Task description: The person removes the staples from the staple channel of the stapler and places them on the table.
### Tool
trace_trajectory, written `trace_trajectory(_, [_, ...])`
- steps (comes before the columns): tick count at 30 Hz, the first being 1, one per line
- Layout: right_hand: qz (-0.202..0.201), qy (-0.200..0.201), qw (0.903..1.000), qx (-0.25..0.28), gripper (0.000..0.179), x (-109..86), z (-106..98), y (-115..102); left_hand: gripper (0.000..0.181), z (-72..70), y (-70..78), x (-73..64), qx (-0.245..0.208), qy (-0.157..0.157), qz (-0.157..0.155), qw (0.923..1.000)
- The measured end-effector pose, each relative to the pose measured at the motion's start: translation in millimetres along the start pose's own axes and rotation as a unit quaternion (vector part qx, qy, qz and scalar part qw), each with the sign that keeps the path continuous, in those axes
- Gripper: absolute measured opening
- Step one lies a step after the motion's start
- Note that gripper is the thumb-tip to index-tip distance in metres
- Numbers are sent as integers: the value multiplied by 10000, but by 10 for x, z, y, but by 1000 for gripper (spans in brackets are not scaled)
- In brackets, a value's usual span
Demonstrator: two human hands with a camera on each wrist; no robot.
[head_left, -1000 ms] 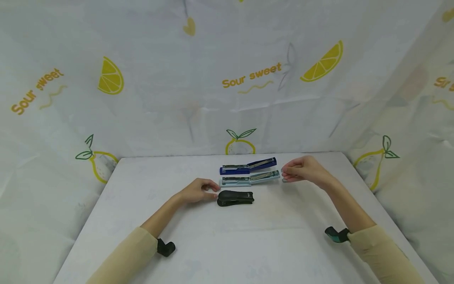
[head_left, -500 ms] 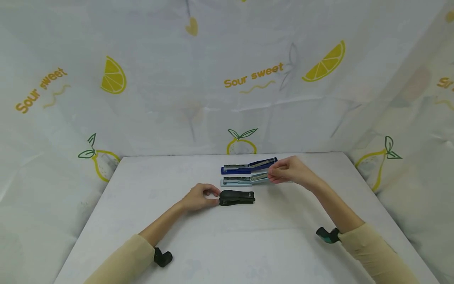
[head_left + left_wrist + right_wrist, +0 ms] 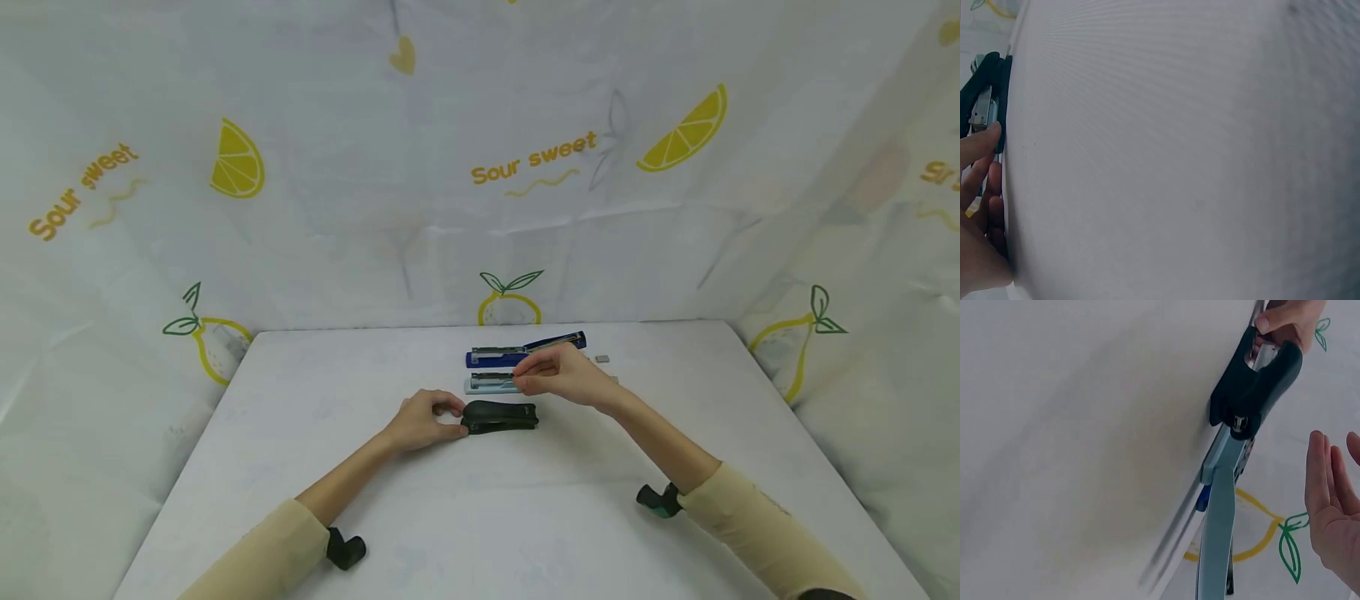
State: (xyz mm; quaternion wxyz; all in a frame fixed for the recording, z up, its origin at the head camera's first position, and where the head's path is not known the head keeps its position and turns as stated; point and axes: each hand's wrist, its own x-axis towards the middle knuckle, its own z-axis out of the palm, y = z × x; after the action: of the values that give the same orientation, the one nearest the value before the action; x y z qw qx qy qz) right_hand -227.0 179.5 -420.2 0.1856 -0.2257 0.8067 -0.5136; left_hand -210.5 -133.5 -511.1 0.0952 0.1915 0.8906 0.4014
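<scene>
A black stapler point(image 3: 498, 416) lies nearest me in a row of three. My left hand point(image 3: 418, 421) pinches its left end, the thumb point(image 3: 991, 134) low at its base. My right hand point(image 3: 562, 377) hovers over the light blue stapler point(image 3: 486, 387), covering its right half in the head view. In the right wrist view this hand point(image 3: 1334, 512) has straight fingers and holds nothing. The light blue stapler is swung wide apart, its long arm point(image 3: 1217, 537) slanting away. Behind it the dark blue stapler point(image 3: 498, 360) is also swung apart, its staple channel showing.
Small grey pieces, like staple strips point(image 3: 602, 359), lie right of the staplers, one partly behind my right hand. All this sits on a white tabletop point(image 3: 510, 533) with a lemon-print curtain point(image 3: 360, 208) behind. A dark wrist camera point(image 3: 660, 500) hangs under the right sleeve.
My right hand has moved left from the grey pieces to above the light blue stapler, uncovering the pieces. My left hand stays at the black stapler's left end.
</scene>
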Motion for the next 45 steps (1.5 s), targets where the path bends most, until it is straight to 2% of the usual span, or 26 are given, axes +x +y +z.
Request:
trace_trajectory(9, [-388,45,9987,-341,23,154,331,-40,30,-14,12,26,9,6,-12,10000])
trace_trajectory(18, [-778,-330,9955,-431,34,311,519,35,28,-19,-3,38,28,-44,-5,10000])
trace_trajectory(21, [-893,-478,9915,-815,36,337,573,68,27,-14,-10,42,61,-37,14,10000])
trace_trajectory(26, [-986,-551,9768,-1820,38,365,646,99,28,-3,-23,45,149,36,5,9999])
trace_trajectory(30, [-1087,-489,9677,-2223,37,371,685,87,29,-4,-20,38,192,96,-18,9998])
trace_trajectory(33, [-1112,-464,9660,-2288,37,363,700,73,29,-6,-13,34,204,94,-45,9997])
trace_trajectory(45, [-1110,-417,9681,-2207,39,254,582,-49,23,-15,69,39,293,-53,-145,9995])
